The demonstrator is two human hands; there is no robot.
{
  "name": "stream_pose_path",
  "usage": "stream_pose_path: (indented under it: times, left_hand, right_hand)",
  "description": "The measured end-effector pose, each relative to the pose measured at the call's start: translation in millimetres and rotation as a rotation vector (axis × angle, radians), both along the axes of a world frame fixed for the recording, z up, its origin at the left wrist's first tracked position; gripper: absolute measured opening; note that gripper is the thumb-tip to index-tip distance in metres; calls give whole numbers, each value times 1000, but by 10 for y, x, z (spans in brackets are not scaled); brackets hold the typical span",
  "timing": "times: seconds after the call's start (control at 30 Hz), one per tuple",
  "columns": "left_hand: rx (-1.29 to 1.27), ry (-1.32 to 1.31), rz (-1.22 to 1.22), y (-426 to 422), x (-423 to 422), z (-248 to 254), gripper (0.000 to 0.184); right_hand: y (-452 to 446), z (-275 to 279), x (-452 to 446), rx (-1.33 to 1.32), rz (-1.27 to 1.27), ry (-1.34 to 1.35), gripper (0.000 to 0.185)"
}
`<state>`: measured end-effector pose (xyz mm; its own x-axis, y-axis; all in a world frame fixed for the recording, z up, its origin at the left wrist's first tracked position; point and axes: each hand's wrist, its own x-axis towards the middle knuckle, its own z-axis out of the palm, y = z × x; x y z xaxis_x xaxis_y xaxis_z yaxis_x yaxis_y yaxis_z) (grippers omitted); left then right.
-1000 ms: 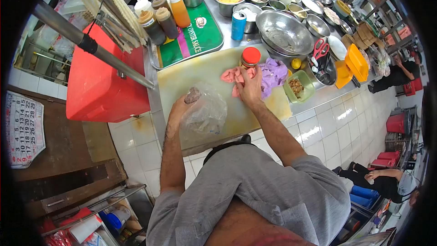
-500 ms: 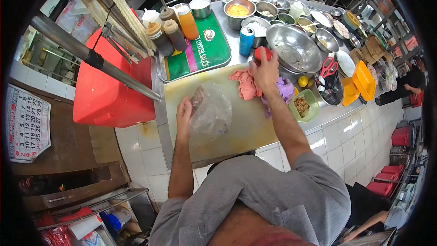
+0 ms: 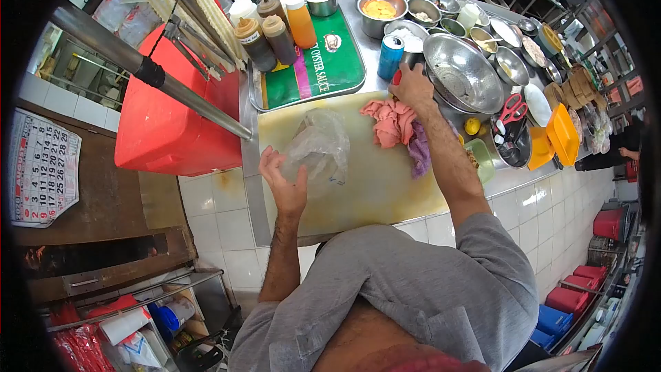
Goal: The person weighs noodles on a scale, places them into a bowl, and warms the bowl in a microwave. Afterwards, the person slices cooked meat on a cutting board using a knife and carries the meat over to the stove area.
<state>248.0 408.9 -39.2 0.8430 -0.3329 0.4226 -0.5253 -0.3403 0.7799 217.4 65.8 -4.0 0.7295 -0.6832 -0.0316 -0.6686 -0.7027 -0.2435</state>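
My right hand (image 3: 415, 88) is closed around a small red object (image 3: 396, 78), mostly hidden by the fingers, just behind the cloths and close to the blue can (image 3: 390, 57). On the left of the cutting board (image 3: 372, 200), my left hand (image 3: 284, 182) is open, its fingers spread, beside a clear plastic bag (image 3: 320, 145). The bag lies crumpled on the board. A pink cloth (image 3: 389, 122) and a purple cloth (image 3: 418, 151) lie bunched below my right wrist. Under that forearm, a green container (image 3: 484, 158) is partly covered.
A green tray (image 3: 341, 62) with sauce bottles (image 3: 301, 21) stands behind the board. Several steel bowls fill the counter on the right, a large one (image 3: 465, 72) nearest. Red scissors (image 3: 513, 108) rest in a bowl. A metal pole (image 3: 200, 107) slants in from the left.
My left hand has let go of the plastic bag and spread its fingers. My right hand has carried the red object slightly back, beside the blue can. The view has shifted a little.
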Motion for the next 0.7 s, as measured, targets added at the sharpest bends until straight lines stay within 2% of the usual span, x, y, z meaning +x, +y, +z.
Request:
stream_pose_path:
  times: [0.07,0.1,0.17,0.27,0.37,0.4,0.43,0.47,0.53,0.6,0.67,0.7]
  left_hand:
    - [55,-177,-60,40,81,-73,49]
    - [64,-172,-51,36,98,-54,49]
    - [232,-242,-126,-26,121,5,31]
    - [202,-190,-195,-139,194,-121,33]
    - [255,-87,-155,-271,144,-130,37]
    - [259,-87,-152,-302,152,-145,37]
    - [249,41,-93,-334,182,-167,37]
    - [234,166,-36,-355,228,-184,36]
    - [213,252,35,-421,337,-202,33]
    - [196,355,101,-489,395,-237,31]
    - [-87,460,-33,-483,429,-278,26]
    - [-82,459,-41,-442,422,-307,26]
  right_hand:
    - [84,55,101,-41,82,-60,56]
    - [150,55,155,-81,154,-121,56]
    - [246,107,402,-32,213,-171,54]
    - [340,32,860,5,272,-194,54]
    - [378,-226,1117,40,325,-78,55]
    - [434,-257,1119,-23,329,-104,56]
    - [471,-268,1130,-87,331,-131,57]
    - [534,-295,1113,-194,326,-342,46]
    - [866,-6,760,422,455,-787,29]
    - [1377,174,212,1414,643,-741,17]
    - [1702,-118,77,984,722,-572,13]
    - [1724,-311,84,983,714,-579,13]
